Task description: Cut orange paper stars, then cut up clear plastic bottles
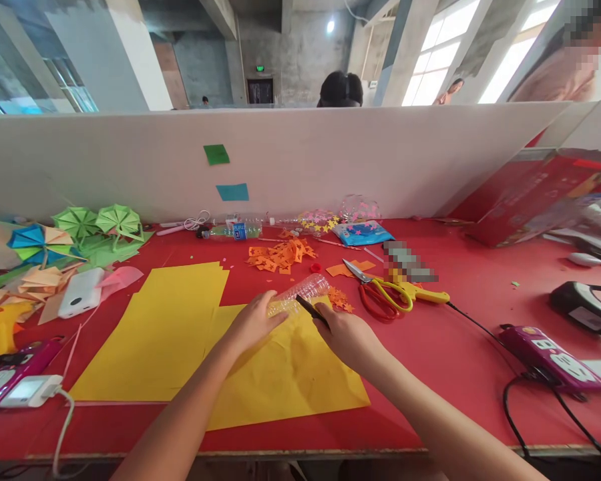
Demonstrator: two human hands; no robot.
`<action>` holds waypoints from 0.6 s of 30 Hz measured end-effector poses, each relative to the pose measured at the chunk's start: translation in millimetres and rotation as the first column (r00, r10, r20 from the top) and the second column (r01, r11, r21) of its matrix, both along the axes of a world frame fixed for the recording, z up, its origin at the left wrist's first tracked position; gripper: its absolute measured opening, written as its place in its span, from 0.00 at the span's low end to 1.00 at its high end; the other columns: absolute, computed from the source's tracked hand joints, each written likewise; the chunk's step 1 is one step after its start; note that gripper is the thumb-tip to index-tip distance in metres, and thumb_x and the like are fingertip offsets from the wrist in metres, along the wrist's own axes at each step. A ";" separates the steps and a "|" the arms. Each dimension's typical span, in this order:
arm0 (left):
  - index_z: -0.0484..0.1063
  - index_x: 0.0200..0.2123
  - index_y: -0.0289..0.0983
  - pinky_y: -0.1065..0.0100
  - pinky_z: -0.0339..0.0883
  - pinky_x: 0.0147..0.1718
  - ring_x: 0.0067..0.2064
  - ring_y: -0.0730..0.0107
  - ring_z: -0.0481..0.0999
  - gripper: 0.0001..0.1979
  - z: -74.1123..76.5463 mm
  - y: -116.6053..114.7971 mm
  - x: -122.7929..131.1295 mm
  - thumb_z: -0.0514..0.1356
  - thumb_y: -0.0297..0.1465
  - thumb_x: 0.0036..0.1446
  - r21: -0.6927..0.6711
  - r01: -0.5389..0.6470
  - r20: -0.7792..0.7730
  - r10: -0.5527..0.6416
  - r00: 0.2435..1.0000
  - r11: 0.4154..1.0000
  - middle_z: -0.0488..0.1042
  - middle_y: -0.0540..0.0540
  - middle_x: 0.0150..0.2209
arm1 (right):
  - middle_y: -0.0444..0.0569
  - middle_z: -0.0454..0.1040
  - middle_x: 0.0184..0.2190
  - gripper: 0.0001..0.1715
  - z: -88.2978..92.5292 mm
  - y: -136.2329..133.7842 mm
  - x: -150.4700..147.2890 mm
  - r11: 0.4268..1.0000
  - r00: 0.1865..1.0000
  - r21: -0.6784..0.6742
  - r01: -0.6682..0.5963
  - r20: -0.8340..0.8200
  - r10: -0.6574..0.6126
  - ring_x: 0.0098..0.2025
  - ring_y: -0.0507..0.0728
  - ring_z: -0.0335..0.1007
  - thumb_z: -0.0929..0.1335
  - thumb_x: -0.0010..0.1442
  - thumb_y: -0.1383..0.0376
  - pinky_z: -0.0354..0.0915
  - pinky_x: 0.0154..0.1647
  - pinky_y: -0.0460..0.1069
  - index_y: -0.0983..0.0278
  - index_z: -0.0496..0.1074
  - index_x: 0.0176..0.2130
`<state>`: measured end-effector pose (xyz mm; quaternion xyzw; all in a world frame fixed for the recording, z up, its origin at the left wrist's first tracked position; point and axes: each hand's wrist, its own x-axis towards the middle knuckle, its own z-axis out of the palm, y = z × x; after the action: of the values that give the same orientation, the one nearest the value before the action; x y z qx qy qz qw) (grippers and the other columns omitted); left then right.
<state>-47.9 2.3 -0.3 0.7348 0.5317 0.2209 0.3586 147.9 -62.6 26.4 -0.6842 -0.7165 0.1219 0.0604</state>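
Note:
My left hand is closed around the near end of a clear plastic bottle, which lies tilted over a yellow sheet of paper. In my right hand is a slim black tool. Its tip points up and left, at or close to the bottle's side; I cannot tell whether they touch, nor the tool's exact kind. Orange paper stars lie just beyond my right hand. Red-handled and yellow-handled scissors rest to the right.
More yellow sheets lie at left. Orange paper scraps, a labelled bottle and a blue packet sit toward the white partition. A yellow glue gun and purple power strip, with cables, are at right.

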 end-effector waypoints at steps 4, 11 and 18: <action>0.64 0.50 0.37 0.60 0.63 0.52 0.54 0.58 0.70 0.21 5.9 11.1 -10.7 0.55 0.41 0.55 -0.033 -0.066 0.113 0.070 0.991 0.997 0.68 0.37 0.56 | 0.50 0.77 0.29 0.11 -1.6 0.1 1.9 1.000 1.000 0.010 -0.013 0.012 0.013 0.28 0.57 0.73 0.59 0.64 0.64 0.42 0.20 0.46 0.63 0.66 0.45; 0.67 0.41 0.36 0.63 0.63 0.50 0.51 0.61 0.71 0.15 1.6 25.7 13.9 0.60 0.31 0.48 -0.155 -0.031 0.236 0.068 0.969 0.987 0.72 0.39 0.48 | 0.50 0.76 0.28 0.10 -0.2 0.6 0.2 1.000 1.000 -0.003 -0.016 0.013 0.016 0.28 0.57 0.72 0.59 0.65 0.64 0.41 0.20 0.46 0.63 0.66 0.44; 0.67 0.33 0.37 0.66 0.65 0.42 0.41 0.64 0.73 0.09 -3.9 33.6 28.6 0.58 0.32 0.47 -0.192 -0.037 0.237 0.083 0.968 0.981 0.73 0.45 0.36 | 0.49 0.76 0.28 0.10 -3.5 -1.0 2.8 1.000 1.000 0.001 -0.025 0.001 0.025 0.28 0.56 0.72 0.60 0.65 0.63 0.43 0.21 0.46 0.63 0.66 0.43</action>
<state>-19.3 35.9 -4.2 0.6490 0.5239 0.2696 0.4813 150.7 -63.5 22.9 -0.6754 -0.7249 0.1221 0.0587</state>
